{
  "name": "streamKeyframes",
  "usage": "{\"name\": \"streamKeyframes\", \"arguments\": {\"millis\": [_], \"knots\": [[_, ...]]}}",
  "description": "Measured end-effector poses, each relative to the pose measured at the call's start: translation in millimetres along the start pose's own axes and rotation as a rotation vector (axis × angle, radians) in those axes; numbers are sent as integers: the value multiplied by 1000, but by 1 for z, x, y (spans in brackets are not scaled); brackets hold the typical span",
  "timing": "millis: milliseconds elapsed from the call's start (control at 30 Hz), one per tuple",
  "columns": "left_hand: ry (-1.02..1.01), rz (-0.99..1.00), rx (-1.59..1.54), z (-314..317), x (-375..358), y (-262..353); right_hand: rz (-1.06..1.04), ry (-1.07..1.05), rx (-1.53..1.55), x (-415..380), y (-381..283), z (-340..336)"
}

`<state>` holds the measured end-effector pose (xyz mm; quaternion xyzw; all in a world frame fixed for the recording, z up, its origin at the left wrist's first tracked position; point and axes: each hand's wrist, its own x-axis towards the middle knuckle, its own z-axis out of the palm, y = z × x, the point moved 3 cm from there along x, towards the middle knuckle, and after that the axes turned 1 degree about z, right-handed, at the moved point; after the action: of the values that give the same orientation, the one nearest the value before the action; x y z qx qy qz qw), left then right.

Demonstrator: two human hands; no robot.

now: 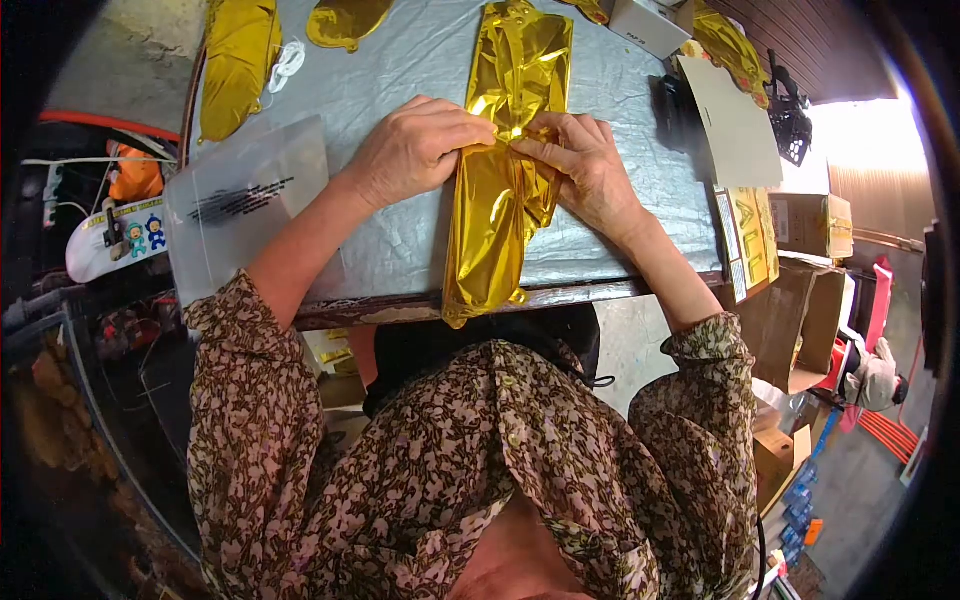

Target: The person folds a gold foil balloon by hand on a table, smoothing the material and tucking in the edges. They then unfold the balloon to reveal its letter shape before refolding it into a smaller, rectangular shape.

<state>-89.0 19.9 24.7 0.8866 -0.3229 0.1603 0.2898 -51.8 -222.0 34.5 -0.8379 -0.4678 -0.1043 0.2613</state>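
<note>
I look down at a big table [400, 240] with a shiny grey cover. Its near edge is worn and brown. Past the table on the right I see a dark wall and bright light, and brown cardboard boxes [810, 290] stand low on the right side.

Near me, at the bottom of the view, is my top with a small flower print [450, 470]. It fills most of the near part.

The biggest thing on the table is a long gold foil balloon [505, 170]. It is flat and crinkly. It lies down the middle of the table, from the far side to the near edge, and its near end hangs a little over the edge.

On the left lies a clear plastic bag [245, 195] with black print on it. Its left part sticks out past the table edge. On the right lies a tan card sheet [735, 125], and below it a yellow printed pack [752, 235].

My left hand [415, 150] rests on the left side of the gold balloon, fingers curled over the foil. My right hand [585, 165] is on the right side, and its fingers pinch the foil. The two hands are close together and almost touch in the middle of the balloon.

At the far left are another gold balloon [238, 60] and a small white string [287, 60] just beside it. A white box [648, 25] sits at the far right.
</note>
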Motion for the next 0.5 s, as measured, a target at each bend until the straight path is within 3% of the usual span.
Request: {"name": "streamKeyframes", "arguments": {"millis": [300,400,467,500], "knots": [[-11,-170,-63,-2,-1,4,178,-74,210,-3,4,1],[18,-313,-215,-5,3,9,284,-35,367,1,3,-1],[23,-550,-347,-5,4,11,413,105,529,6,1,4],[-12,-557,-268,-10,6,15,412,104,527,6,3,5]]}}
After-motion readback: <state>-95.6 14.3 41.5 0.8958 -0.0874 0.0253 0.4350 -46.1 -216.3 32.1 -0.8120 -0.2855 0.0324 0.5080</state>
